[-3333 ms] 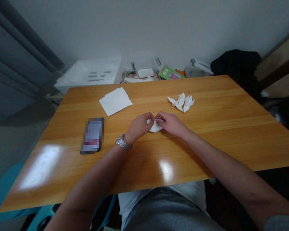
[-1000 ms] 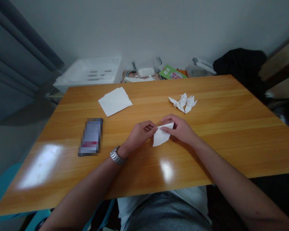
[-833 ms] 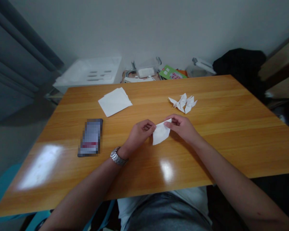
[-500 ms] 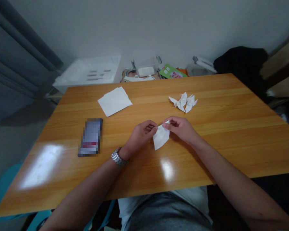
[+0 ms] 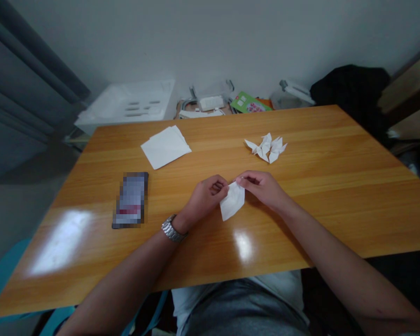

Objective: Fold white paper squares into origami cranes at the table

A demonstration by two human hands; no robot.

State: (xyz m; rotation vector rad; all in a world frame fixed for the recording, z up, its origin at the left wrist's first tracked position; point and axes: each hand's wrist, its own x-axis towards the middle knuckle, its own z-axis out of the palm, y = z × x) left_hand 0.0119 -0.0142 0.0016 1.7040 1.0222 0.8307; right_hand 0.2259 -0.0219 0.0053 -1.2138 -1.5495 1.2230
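While pinched at the top between pressed-together fingertips of left hand [image 5: 206, 195] and right hand [image 5: 266, 187], shows as small, angular white paper [image 5: 232, 203] over the glossy wooden table [image 5: 213, 161]. Past a grey curtain [image 5: 24, 79], can see blurred phone [image 5: 131, 199], white sheets [image 5: 166, 147], folded shapes [image 5: 266, 147], then black fabric [image 5: 352, 91]. Behind, can make out slotted white tray [image 5: 126, 93], then clear bin [image 5: 287, 100] with contents unclear.
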